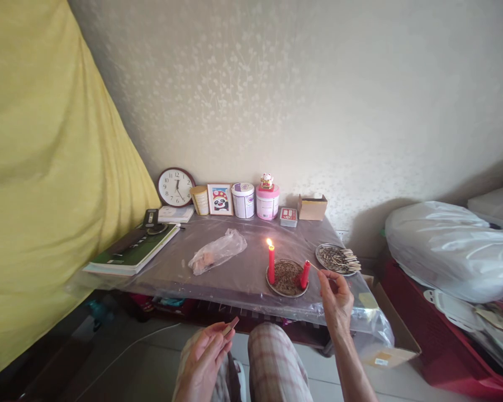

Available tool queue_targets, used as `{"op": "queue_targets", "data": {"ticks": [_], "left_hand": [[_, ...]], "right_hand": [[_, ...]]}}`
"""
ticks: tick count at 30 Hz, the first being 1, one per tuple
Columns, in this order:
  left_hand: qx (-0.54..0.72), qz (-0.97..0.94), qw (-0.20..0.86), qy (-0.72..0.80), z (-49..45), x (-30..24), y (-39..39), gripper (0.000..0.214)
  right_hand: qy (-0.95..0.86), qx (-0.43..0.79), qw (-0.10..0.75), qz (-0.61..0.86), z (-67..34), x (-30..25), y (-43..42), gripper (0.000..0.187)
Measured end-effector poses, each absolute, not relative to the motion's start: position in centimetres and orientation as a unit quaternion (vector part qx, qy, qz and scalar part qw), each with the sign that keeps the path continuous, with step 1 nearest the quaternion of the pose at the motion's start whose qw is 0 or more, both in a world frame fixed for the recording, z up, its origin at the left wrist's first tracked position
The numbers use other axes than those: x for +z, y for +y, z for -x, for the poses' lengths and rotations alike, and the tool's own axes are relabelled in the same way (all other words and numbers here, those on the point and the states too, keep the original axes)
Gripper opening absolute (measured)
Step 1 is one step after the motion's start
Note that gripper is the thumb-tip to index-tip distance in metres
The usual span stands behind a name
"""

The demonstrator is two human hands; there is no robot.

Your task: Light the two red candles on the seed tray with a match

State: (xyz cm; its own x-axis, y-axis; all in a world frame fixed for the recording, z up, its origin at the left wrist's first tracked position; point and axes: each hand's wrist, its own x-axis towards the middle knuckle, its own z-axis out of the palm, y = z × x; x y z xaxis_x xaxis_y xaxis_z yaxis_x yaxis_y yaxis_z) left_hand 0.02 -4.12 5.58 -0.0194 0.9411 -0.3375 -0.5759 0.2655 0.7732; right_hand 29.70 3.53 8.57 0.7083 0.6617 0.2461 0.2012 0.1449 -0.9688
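My right hand (336, 296) pinches a thin matchstick (313, 266), its tip at the top of a short, leaning red candle (304, 275). No clear flame shows on that candle. A taller red candle (271, 265) stands upright with a lit flame. Both candles are on a round metal plate (291, 294) covered in dark residue. Low in front, above my knees, my left hand (205, 354) holds a small matchbox (231, 325) between thumb and fingers. Right of the candles, a second metal plate (321, 258) holds many matchsticks, some of them dark.
A crumpled clear plastic bag (224, 248) lies mid-table. Along the wall stand a clock (176, 187), a panda picture (220, 200), tubs (243, 200) and a cardboard box (312, 207). A thick green book (134, 248) lies left, beside a yellow curtain (46, 167).
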Motion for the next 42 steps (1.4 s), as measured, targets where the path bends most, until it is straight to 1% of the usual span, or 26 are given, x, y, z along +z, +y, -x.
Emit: {"op": "queue_targets", "data": {"ticks": [14,24,30,36,42], "left_hand": [[0.567,-0.223,0.665,0.431,-0.1,5.5,-4.0,0.045],[0.567,-0.218,0.668,0.429,0.0,5.3,-4.2,0.048],[0.570,-0.219,0.661,0.436,0.2,5.4,-4.4,0.048],[0.571,-0.225,0.661,0.432,0.3,5.5,-4.6,0.047],[0.566,-0.232,0.658,0.439,0.4,5.6,-5.0,0.048]], "right_hand": [[-0.345,0.171,0.679,0.626,-29.7,8.8,3.3,0.054],[-0.342,0.175,0.679,0.625,-29.7,8.9,3.3,0.050],[-0.334,0.180,0.682,0.626,-29.4,9.1,3.3,0.051],[-0.319,0.183,0.697,0.615,-29.5,9.3,3.6,0.054],[-0.316,0.217,0.721,0.577,-30.3,10.3,3.3,0.053]]}}
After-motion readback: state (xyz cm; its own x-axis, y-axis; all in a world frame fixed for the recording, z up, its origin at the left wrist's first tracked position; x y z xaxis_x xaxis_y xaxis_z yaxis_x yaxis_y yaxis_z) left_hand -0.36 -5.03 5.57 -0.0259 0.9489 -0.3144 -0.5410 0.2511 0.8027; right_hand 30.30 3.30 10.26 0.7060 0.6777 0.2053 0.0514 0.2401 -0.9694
